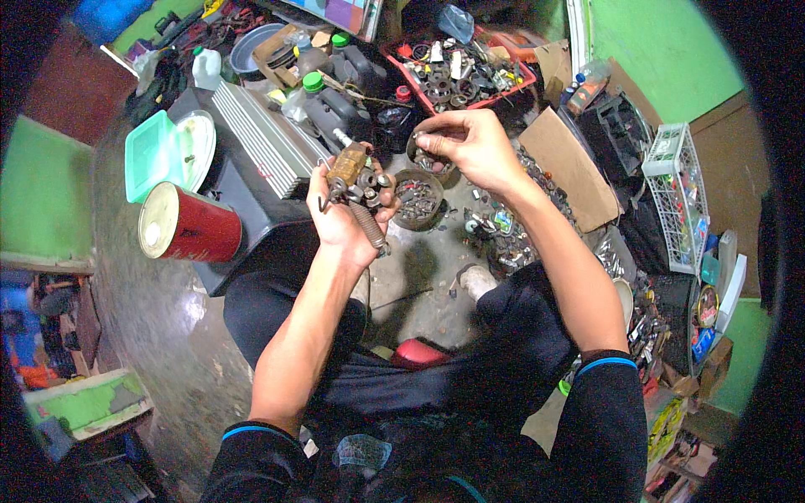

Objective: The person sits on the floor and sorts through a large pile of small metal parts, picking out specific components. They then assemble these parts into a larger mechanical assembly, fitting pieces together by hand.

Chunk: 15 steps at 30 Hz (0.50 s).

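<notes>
Dark sleeves with blue cuffs come up from the bottom edge, and two bare arms reach out over the floor. Someone sits low, knees apart, with a red thing peeking out between them.

Up in the left hand (342, 220) is a small brass-coloured metal part (359, 180) with a spring (369, 226) hanging off it. That grip is closed tight around the part, holding it above the grey floor (419, 293), just left of a little round tin of bits (418, 199).

Over by it, the right hand (470, 147) is held near a second small tin (432, 159). Its fingers are pinched together, thumb against fingertips, but what they pinch is too small to see. It may be a tiny screw or nut.

Seemingly, the step now is picking a small piece to fit onto the metal part. The next move would need a steady left hand and a careful aim, since the piece is tiny and could slip.

Around them sit a red can (189, 225) on its side, a red tray of metal rings (461, 71), a flat piece of cardboard (570, 168), and a white wire basket (677, 197).
</notes>
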Motion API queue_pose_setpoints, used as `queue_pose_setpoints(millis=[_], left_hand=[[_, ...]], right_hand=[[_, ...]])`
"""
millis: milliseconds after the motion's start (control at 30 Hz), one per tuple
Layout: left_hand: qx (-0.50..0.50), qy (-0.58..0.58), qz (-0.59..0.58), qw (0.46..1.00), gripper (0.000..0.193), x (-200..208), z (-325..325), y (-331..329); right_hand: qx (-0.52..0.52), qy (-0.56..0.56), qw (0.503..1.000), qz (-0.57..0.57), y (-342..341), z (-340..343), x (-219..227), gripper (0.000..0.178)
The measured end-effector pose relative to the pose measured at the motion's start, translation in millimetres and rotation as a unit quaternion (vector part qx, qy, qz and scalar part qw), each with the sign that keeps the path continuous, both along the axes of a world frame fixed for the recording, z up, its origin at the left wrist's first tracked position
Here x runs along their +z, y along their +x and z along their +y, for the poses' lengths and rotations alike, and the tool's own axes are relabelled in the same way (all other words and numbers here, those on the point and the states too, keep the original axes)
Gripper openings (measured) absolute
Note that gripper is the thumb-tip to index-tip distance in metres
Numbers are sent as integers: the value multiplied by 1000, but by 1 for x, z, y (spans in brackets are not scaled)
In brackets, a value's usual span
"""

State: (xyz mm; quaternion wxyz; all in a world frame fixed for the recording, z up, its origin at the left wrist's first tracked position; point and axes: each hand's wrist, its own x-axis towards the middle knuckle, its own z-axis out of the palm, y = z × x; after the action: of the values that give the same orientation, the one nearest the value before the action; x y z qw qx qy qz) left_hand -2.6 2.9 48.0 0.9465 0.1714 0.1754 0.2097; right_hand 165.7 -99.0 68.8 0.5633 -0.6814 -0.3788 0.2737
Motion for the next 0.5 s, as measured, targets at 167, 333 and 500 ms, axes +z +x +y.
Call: queue_pose_setpoints(millis=[167, 333, 500], left_hand=[[-8, -13, -15, 1000, 50, -6, 6, 0], [-16, -18, -30, 999, 51, -8, 8, -1], [-5, -3, -30, 1000, 50, -8, 9, -2]], right_hand=[[-7, -160, 973, -167, 22, 0, -21, 34], [-16, -173, 948, -265, 26, 2, -29, 38], [-2, -215, 945, -247, 22, 3, -22, 37]])
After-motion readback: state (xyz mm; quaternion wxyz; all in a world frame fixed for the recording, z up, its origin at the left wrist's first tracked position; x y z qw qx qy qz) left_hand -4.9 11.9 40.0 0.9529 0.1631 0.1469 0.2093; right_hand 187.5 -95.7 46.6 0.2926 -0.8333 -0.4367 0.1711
